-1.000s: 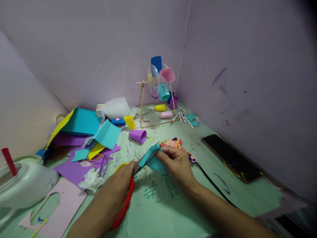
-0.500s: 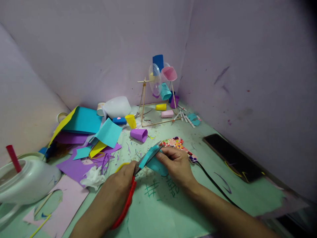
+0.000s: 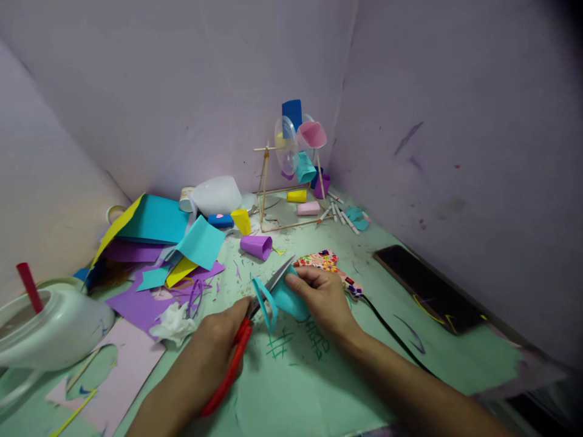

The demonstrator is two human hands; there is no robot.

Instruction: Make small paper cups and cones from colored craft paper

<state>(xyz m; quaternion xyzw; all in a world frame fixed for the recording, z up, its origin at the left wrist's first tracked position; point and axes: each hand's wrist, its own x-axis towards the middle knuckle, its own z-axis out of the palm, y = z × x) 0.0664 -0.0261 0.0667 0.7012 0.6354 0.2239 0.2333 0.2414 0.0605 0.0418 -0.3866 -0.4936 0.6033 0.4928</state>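
Holding red scissors, the left hand had blades in teal paper, which the right hand pinched in a narrow grip. A white tub on the counter held a red stick.

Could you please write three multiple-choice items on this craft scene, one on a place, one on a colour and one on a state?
1. Where does the dark phone lie?
A. on the table by the right wall
B. under the purple paper
C. inside the white jug

2. What colour are the handles of the scissors in the left hand?
A. blue
B. red
C. green

3. How does the teal paper piece in the right hand stand?
A. lying flat and untouched
B. crumpled into a ball
C. held up with a cut strip curling off it

Answers:
1. A, the phone rests flat on the green table along the right-hand wall.
2. B, the handle running under the left hand is red.
3. C, the right hand pinches the piece while a thin strip hangs by the blades.
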